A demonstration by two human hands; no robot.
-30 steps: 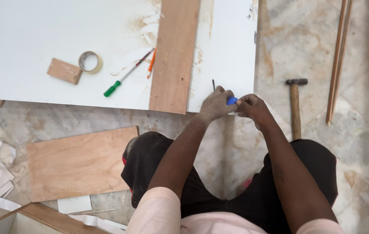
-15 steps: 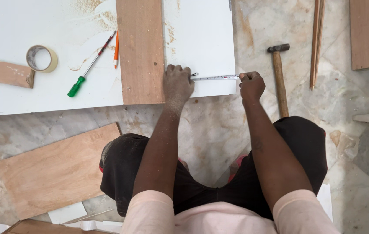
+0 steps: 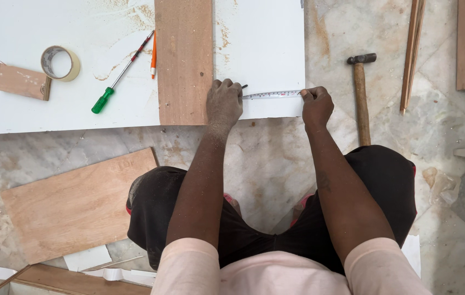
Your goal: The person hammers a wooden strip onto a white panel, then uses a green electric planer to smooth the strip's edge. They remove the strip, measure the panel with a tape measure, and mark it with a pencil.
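A measuring tape (image 3: 273,94) is stretched flat across the near right corner of a white board (image 3: 260,49). My left hand (image 3: 224,102) pins the tape's left end beside a brown wooden plank (image 3: 184,60), and a dark pencil tip shows between its fingers. At the board's right edge my right hand (image 3: 316,104) pinches the tape's other end. Both hands rest on the board.
A hammer (image 3: 360,93) lies on the marble floor right of the board, with thin wooden strips (image 3: 411,52) beyond it. On the board lie a green-handled screwdriver (image 3: 120,74), an orange pencil (image 3: 154,54), a tape roll (image 3: 60,63) and a small wood block (image 3: 22,82). A plywood sheet (image 3: 74,205) lies at lower left.
A second ago both hands were together at the board's edge around a blue tape case. Since then they have spread apart, drawing the tape out across the board's corner.
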